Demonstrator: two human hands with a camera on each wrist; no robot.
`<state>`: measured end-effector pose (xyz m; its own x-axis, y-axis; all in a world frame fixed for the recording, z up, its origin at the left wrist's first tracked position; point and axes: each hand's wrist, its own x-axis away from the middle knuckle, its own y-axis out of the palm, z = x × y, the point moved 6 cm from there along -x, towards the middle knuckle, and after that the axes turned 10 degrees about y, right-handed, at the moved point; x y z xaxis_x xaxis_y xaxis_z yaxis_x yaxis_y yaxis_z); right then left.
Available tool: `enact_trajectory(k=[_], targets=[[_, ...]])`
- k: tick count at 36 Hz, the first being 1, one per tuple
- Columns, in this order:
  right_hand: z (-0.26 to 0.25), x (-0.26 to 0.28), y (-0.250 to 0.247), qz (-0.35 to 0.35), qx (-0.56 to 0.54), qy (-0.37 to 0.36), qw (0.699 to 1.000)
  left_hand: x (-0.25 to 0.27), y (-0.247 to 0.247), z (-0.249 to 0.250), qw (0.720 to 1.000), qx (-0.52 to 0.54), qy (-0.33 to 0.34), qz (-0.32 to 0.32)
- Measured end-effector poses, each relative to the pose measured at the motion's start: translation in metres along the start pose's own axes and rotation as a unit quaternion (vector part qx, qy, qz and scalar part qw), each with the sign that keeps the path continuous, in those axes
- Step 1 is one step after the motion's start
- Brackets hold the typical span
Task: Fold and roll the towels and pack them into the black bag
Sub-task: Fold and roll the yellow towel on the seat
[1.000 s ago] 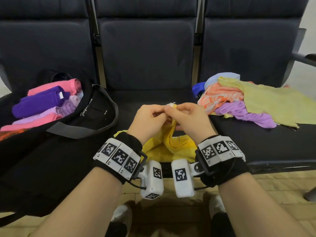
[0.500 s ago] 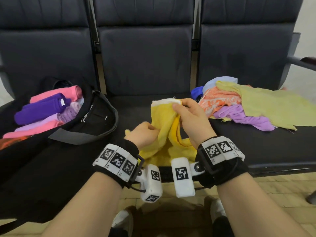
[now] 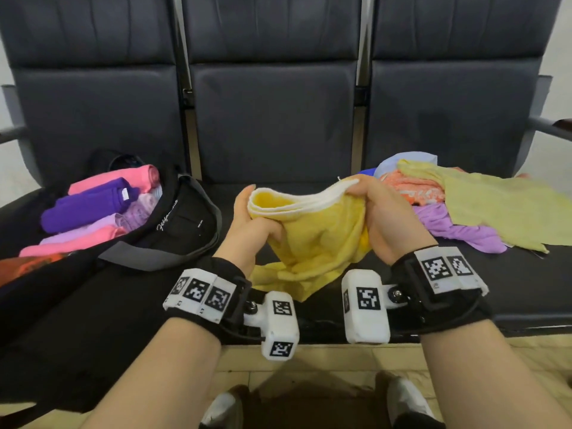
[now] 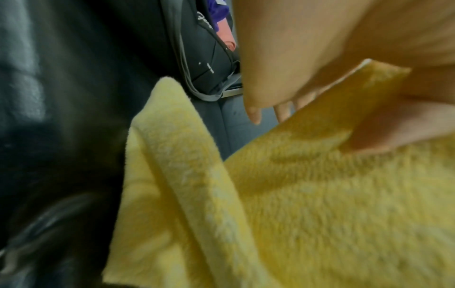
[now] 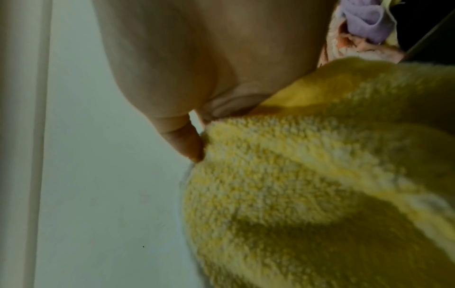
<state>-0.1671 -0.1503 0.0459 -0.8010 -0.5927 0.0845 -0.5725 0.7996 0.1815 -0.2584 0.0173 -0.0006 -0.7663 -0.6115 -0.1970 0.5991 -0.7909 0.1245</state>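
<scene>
A yellow towel (image 3: 315,243) with a white edge hangs between both hands above the middle seat. My left hand (image 3: 252,218) holds its left end, thumb on the front and fingers behind. My right hand (image 3: 376,212) pinches the right end of the same edge. The towel's lower part droops onto the seat. In the left wrist view the yellow towel (image 4: 320,204) fills the lower right under my thumb. The right wrist view shows the towel (image 5: 320,185) below my palm. The black bag (image 3: 173,224) lies open on the left seat with several rolled pink and purple towels (image 3: 89,205) inside.
A loose pile of towels (image 3: 464,199) in pale yellow, orange, lilac and blue lies on the right seat. Dark seat backs (image 3: 272,119) rise behind. A metal armrest (image 3: 548,126) stands at the far right. My shoes (image 3: 405,400) show on the tiled floor below.
My hands were together at one corner of the towel. The left hand slid along the edge and moved left, so the white edge is now stretched between both hands.
</scene>
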Motion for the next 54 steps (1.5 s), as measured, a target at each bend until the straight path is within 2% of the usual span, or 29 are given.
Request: enact_trajectory(k=[3,7,9,11,15,18,21,25,29,34,41,47,51,54], targets=[[-0.003,0.0,-0.009,0.022,-0.014,0.003,1.0,-0.002,0.004,0.011,0.997,0.025,0.037,-0.065],[-0.006,0.002,-0.016,0.068,-0.003,0.01,0.998,-0.002,0.003,0.019,0.994,-0.005,0.058,-0.097],[-0.013,0.005,-0.019,0.093,0.031,-0.022,0.995,-0.004,-0.002,0.024,0.994,-0.017,0.079,-0.075],[-0.023,0.009,-0.021,0.108,0.113,-0.083,0.984,-0.007,-0.008,0.034,0.991,-0.044,0.117,-0.044],[-0.047,0.016,-0.019,0.146,0.25,-0.209,0.934,-0.009,-0.011,0.071,0.967,-0.128,0.221,-0.008],[-0.065,0.025,-0.016,0.192,0.243,-0.274,0.911,-0.001,-0.008,0.107,0.941,-0.147,0.303,0.018],[-0.075,0.034,-0.009,0.197,0.209,-0.286,0.914,0.009,-0.003,0.134,0.931,-0.125,0.343,0.033],[-0.083,0.037,0.002,0.177,0.243,-0.249,0.921,0.017,-0.001,0.149,0.94,-0.097,0.325,0.034],[-0.109,0.05,0.008,0.197,0.283,-0.279,0.897,0.023,-0.012,0.162,0.942,-0.093,0.316,0.066],[-0.139,0.071,0.015,0.191,0.293,-0.261,0.9,0.035,-0.015,0.206,0.935,-0.168,0.308,0.053],[-0.184,0.123,0.019,0.197,0.318,-0.251,0.893,0.064,-0.017,0.262,0.937,-0.162,0.305,0.052],[-0.214,0.154,0.016,0.202,0.297,-0.25,0.899,0.083,-0.011,0.3,0.93,-0.168,0.319,0.07],[-0.219,0.154,0.013,0.2,0.309,-0.239,0.898,0.079,-0.006,0.302,0.93,-0.194,0.307,0.05],[-0.206,0.135,0.01,0.197,0.354,-0.186,0.895,0.06,-0.006,0.278,0.944,-0.225,0.24,0.027]])
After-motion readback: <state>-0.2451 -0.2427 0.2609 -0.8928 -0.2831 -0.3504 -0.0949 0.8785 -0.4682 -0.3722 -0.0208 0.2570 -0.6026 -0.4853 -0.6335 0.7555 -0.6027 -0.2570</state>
